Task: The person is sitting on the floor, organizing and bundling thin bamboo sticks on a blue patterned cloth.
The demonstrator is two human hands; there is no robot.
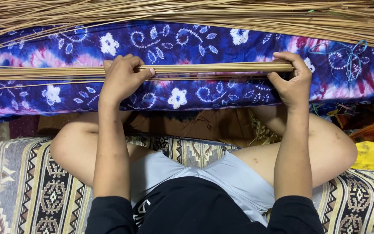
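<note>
The left hand (120, 80) and the right hand (291, 82) both grip a thin bundle of straws (213, 68), fingers curled tight round it; the bundle lies level across a blue and purple flowered cloth (187, 43), its long end running off past the left hand; a thick heap of straws (195, 13) lies beyond the cloth; the person sits cross-legged on a patterned rug (31, 186).

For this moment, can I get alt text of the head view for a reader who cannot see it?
Both hands grip a thin bundle of straw-coloured sticks held level across a blue floral cloth: left hand mid-bundle, right hand at its end. More loose sticks lie beyond; the person sits on a patterned mat.
</note>
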